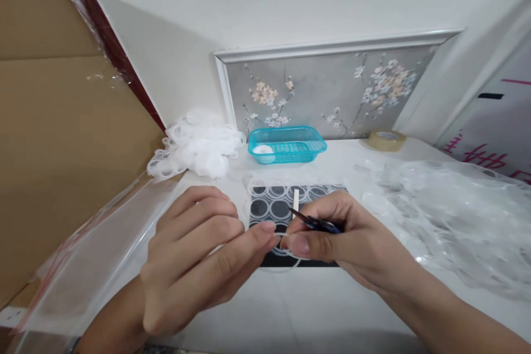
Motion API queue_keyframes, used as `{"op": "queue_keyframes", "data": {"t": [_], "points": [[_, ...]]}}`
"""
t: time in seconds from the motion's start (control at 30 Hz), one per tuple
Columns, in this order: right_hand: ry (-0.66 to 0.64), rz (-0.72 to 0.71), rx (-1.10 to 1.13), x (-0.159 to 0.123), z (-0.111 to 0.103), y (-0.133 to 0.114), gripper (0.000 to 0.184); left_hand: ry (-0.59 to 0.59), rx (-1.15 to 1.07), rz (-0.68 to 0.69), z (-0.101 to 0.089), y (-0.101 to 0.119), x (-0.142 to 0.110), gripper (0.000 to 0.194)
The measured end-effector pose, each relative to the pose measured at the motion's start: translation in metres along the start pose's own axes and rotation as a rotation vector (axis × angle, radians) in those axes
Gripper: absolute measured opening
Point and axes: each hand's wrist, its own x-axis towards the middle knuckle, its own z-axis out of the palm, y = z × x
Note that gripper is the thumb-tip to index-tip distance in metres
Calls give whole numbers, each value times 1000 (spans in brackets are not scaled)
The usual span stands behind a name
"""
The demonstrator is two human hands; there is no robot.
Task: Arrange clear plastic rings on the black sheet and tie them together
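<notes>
My left hand [199, 254] and my right hand [344, 238] meet over a black mat [269, 207] covered with clear plastic rings. My right hand is closed round a dark blue tool [317, 224] whose tip points up-left, and its thumb and finger pinch a thin white strip [282, 235]. The fingers of my left hand are curled, and its thumb and forefinger pinch the other end of that strip. A small white stick [296, 200] lies on the mat just above the tool's tip.
A teal plastic basket [287, 145] with a white round piece stands at the back. Beside it lies a heap of white rings [199, 146]. A tape roll [386, 140] sits back right. Clear ring sheets [448, 210] spread right. Cardboard [62, 121] and a plastic bag [95, 249] stand left.
</notes>
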Motion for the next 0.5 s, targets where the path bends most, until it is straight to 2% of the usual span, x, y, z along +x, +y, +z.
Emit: {"op": "queue_keyframes", "data": {"t": [0.07, 0.2, 0.33, 0.4, 0.5], "points": [[-5, 12, 8, 0, 1, 0, 4, 116, -11, 5, 6, 0, -4, 15], [4, 27, -19, 1, 3, 0, 6, 29, -73, 21, 12, -3, -11, 21], [10, 16, -97, 2, 3, -2, 11, 68, -77, 24, 8, -2, -8, 16], [21, 2, -189, 1, 1, -4, 15, -29, -80, -16, 3, 1, -3, 13], [17, -37, -308, -1, -4, -6, 32, -164, -76, -93, -5, 3, 2, 14]]}}
